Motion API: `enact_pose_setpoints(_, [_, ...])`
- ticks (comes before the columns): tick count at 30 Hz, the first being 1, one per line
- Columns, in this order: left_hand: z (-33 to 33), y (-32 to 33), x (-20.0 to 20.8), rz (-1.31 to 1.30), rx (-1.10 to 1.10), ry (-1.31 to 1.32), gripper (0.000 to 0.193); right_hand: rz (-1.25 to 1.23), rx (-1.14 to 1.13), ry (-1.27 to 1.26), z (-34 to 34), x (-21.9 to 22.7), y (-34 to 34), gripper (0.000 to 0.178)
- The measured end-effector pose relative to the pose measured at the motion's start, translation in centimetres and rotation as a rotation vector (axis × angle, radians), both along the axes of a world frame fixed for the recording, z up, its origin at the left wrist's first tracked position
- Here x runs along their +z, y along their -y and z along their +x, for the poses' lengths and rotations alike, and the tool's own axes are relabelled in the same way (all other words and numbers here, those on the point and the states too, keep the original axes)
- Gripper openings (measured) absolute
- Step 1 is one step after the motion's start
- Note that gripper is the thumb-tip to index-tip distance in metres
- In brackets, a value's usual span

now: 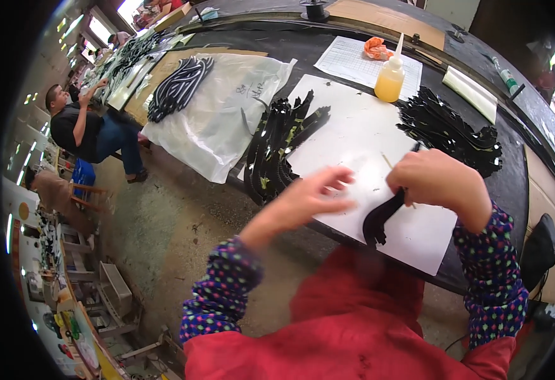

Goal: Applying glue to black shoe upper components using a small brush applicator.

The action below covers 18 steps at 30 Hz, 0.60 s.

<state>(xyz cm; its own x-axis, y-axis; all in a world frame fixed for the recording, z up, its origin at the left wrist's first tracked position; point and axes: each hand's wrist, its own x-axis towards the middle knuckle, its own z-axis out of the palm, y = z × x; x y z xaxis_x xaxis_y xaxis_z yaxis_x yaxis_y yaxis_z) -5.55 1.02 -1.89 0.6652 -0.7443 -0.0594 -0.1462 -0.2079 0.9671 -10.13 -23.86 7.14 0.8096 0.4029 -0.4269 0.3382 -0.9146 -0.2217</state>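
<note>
At the left, a bundle of striped strips (pixel 179 90) was laid on a clear plastic bag (pixel 223 120), which was spread across the worktop (pixel 271 54) to its near edge. Next, a left heap of black strips (pixel 270 149) was piled over the left edge of a white sheet (pixel 347 136), its lower end brought close to the worktop's near edge; if brushed by a sleeve, strips could be tipped to the floor.

The left hand (pixel 306 197) was held above the sheet's near left corner, its fingers loosely spread and blurred, with nothing seen gripped. A single black strip (pixel 382 218) was hung from the right hand, its curved end above the sheet's near edge; by a slack pinch it could be twisted or dropped. At the sheet's far edge a squeeze bottle (pixel 389 79) of yellow liquid was stood upright; if knocked by a forward reach, it could be spilled over the strips.

By the right hand (pixel 430 179), with fingers curled and pressed together, the strip was pinched along with a thin stick (pixel 387 161); how each was gripped could not be told. Beyond, a right heap of black strips (pixel 451 130) was bunched over the sheet's far right corner.
</note>
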Motion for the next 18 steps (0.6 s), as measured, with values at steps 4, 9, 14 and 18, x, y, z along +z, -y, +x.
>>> enact_pose_setpoints(4, [-4.1, 6.2, -4.1, -0.171, -0.088, -0.507, 0.038, -0.122, 0.160, 0.316, 0.2, -1.8, -0.7, 0.013])
enact_pose_setpoints(9, [-8.7, 10.3, -5.5, -0.524, 0.301, -1.068, 0.023, 0.206, -0.006, 0.854, -2.4, -4.0, 0.5, 0.021])
enact_pose_setpoints(14, [-13.3, 14.8, -3.8, -0.704, 0.273, -1.307, 0.043, 0.525, -0.648, 0.411, -8.8, -8.7, 2.7, 0.030])
enact_pose_setpoints(18, [-12.3, 14.1, -5.3, -0.292, -0.103, -1.228, 0.042, 0.614, -0.784, 0.312, -10.4, -9.1, 2.5, 0.030])
